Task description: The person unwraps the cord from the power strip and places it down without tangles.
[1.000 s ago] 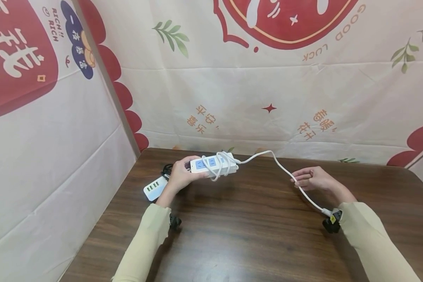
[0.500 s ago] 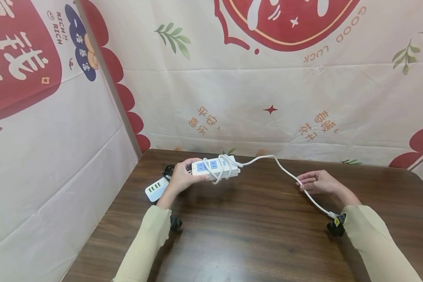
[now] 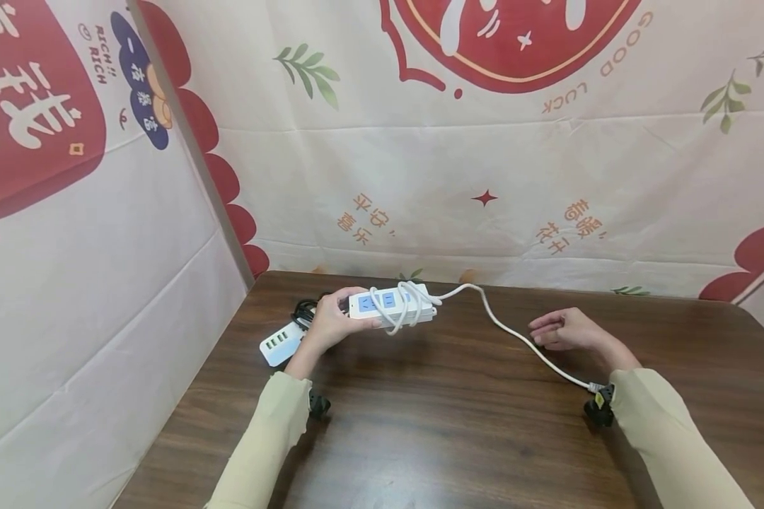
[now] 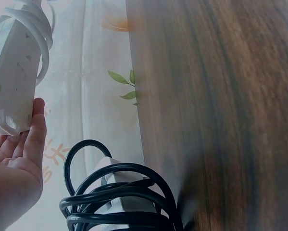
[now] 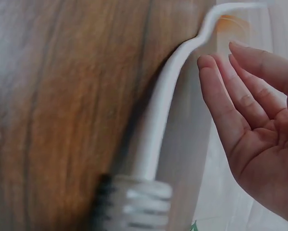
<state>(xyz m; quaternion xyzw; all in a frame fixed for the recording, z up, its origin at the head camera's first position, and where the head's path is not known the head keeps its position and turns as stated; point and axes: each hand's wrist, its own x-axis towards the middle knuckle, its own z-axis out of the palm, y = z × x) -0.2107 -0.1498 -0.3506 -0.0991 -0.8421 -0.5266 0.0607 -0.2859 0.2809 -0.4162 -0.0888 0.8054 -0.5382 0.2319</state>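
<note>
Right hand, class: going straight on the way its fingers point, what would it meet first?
Probably the white cable, which runs just beyond the fingertips of the right hand; depth is unclear, so it might pass over.

I've room over near tabletop (image 3: pixel 446 438), ctr. Farther out, white power cord (image 3: pixel 500 324) blocks btwn cord-wrapped power strip (image 3: pixel 390 300) & R hand (image 3: pixel 568 331); USB strip (image 3: pixel 281 344) + black cord (image 3: pixel 303 311) crowd left of L hand (image 3: pixel 330 325).

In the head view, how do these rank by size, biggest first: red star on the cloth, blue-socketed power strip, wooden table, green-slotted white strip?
1. Wooden table
2. Blue-socketed power strip
3. Green-slotted white strip, partly hidden, judged by what shows
4. Red star
</note>
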